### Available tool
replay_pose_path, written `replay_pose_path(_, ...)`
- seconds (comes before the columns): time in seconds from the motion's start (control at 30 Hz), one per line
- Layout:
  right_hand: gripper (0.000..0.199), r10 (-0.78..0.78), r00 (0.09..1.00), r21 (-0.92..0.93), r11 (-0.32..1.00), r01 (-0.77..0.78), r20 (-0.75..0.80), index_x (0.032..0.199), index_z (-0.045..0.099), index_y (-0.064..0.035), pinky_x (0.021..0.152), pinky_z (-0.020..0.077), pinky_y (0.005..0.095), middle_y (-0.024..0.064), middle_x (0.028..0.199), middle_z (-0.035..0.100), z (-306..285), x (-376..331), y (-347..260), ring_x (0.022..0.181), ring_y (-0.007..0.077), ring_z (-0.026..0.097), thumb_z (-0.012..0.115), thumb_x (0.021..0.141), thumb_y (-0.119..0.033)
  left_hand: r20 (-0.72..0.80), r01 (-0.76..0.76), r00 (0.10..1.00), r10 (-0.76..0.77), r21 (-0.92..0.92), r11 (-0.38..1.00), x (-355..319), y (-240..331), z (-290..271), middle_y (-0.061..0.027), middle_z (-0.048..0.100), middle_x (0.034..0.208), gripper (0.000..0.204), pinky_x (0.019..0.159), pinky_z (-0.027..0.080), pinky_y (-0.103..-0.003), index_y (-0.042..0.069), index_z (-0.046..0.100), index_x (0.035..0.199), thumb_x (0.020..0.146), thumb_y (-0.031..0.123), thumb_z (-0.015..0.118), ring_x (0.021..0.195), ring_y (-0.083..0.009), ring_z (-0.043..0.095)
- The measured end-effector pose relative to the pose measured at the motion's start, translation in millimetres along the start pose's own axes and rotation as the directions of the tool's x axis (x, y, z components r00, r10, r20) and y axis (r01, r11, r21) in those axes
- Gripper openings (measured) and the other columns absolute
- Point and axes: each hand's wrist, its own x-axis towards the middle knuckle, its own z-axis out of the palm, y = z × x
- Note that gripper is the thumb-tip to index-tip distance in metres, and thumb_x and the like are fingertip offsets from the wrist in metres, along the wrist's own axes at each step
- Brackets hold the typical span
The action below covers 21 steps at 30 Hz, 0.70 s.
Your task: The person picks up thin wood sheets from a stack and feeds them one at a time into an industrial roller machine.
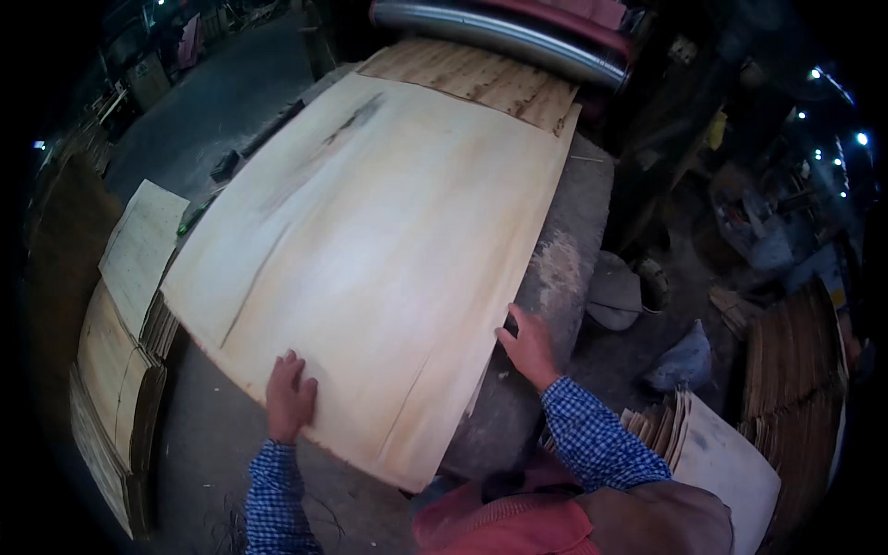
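A large pale wood veneer sheet (370, 231) lies on a grey worktable (564, 250) in front of me, with darker streaks and thin cracks running along it. My left hand (290, 396) rests over its near edge, left of the middle, fingers a little bent and apart. At the sheet's right edge is my right hand (529, 344), its thumb and forefinger spread and touching or nearly touching the rim. Beyond the sheet, a browner veneer piece (481, 81) with a knotty grain reaches up to a shiny metal roller (509, 39); the pale sheet's far edge overlaps it.
Stacks of veneer (120, 370) stand low at the left. More stacked sheets (726, 458) and a brown pile (791, 361) are at the lower right. A bucket (653, 282) and a greyish bag (683, 359) lie on the floor right of the table.
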Motion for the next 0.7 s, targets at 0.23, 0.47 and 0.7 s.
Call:
replay_pose_path(0.23,0.034,0.078,0.987,0.109,0.992,-0.063,-0.139,0.104,0.059,-0.0016,0.079,0.0519,0.0441,0.0197,0.095,0.066,22,29,-22,0.091,0.0385,0.064,0.072,0.077,-0.018,0.057,0.16,0.987,-0.15,-0.284,0.945,-33,11,-21,-0.0223,0.052,0.138,0.039,0.102,0.045,-0.039,0.002,0.063,0.118,0.083,0.017,0.07,0.125,-0.0357,0.053)
replay_pose_path(0.47,0.034,0.238,0.963,-0.007,0.971,-0.241,-0.129,0.102,0.058,0.0004,0.08,0.0499,0.0457,0.0228,0.098,0.064,34,46,14,0.094,0.0387,0.063,0.069,0.076,-0.018,0.297,0.456,0.81,-0.505,-0.861,0.226,14,39,-62,-0.0147,0.059,0.128,0.041,0.093,0.051,-0.031,-0.005,0.051,0.13,0.097,0.019,0.057,0.111,-0.0227,0.062)
replay_pose_path(0.7,0.023,0.377,0.908,0.302,0.9,-0.314,-0.181,0.088,0.062,0.0022,0.061,0.0477,0.0355,0.0071,0.067,0.06,30,75,34,0.064,0.0184,0.06,0.068,0.077,-0.017,0.271,0.288,0.749,-0.605,-0.955,-0.071,113,-49,-102,-0.016,0.056,0.132,0.047,0.094,0.05,-0.031,-0.005,0.039,0.139,0.1,0.019,0.05,0.115,-0.0227,0.06)
